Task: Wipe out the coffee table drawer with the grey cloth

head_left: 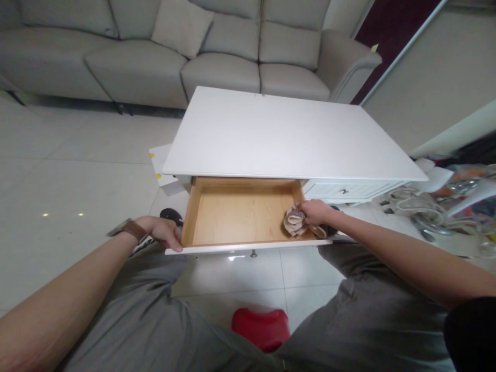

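A wooden drawer [240, 212] with a white front is pulled out of a white coffee table [279, 134]. My left hand [165, 232] grips the drawer's left front corner, thumb at the edge of the front panel and the other fingers partly hidden along the outside. Bunched in my right hand [315, 212] is a crumpled brown and beige cloth [295, 221]. That hand is closed on it over the drawer's right side. The cloth touches the inside of the drawer near its right front corner, and part of it hangs behind my fingers.
A second, closed drawer [344, 190] is at the right of the table. A white box [160, 165] stands by the table's left side. Between my legs is a red seat [261, 328]. A grey sofa [217, 72] lies beyond; cables and bags [445, 201] clutter the floor at right.
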The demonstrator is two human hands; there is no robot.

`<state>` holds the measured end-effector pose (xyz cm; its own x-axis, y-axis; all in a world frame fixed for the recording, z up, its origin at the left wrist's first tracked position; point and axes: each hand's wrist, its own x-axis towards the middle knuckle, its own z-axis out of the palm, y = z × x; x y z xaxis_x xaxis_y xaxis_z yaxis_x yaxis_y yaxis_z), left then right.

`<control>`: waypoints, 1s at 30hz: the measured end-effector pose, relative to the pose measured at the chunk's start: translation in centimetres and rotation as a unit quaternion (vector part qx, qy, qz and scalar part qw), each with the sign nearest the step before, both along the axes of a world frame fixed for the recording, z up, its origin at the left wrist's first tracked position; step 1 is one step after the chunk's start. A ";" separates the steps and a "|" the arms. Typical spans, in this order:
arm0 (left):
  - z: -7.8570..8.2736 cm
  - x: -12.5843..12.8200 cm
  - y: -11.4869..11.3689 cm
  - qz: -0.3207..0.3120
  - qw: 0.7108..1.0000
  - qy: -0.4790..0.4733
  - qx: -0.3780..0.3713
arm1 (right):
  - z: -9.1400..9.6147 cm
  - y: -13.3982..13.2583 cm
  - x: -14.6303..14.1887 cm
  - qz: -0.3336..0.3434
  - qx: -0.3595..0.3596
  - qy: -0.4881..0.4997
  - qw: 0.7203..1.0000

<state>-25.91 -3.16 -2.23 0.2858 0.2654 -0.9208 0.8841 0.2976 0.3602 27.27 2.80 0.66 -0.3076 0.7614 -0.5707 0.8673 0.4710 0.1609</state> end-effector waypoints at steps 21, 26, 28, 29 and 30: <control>0.6 -0.3 -0.7 0.003 0.998 0.011 0.059 | -10.8 3.8 -9.3 -0.036 0.117 0.039 0.992; 0.2 -0.6 -0.7 0.009 0.998 -0.006 0.064 | -11.1 3.8 -19.1 0.058 0.097 0.093 0.989; 0.1 -0.6 -0.6 0.007 0.998 -0.004 0.061 | -11.1 3.6 -25.1 0.093 0.083 0.122 0.985; 0.0 -0.6 -0.6 0.005 0.998 -0.004 0.060 | -11.2 3.5 -28.0 0.109 0.082 0.140 0.981; 0.0 -0.7 -0.6 0.002 0.998 -0.006 0.059 | -11.2 3.5 -30.7 0.124 0.075 0.150 0.978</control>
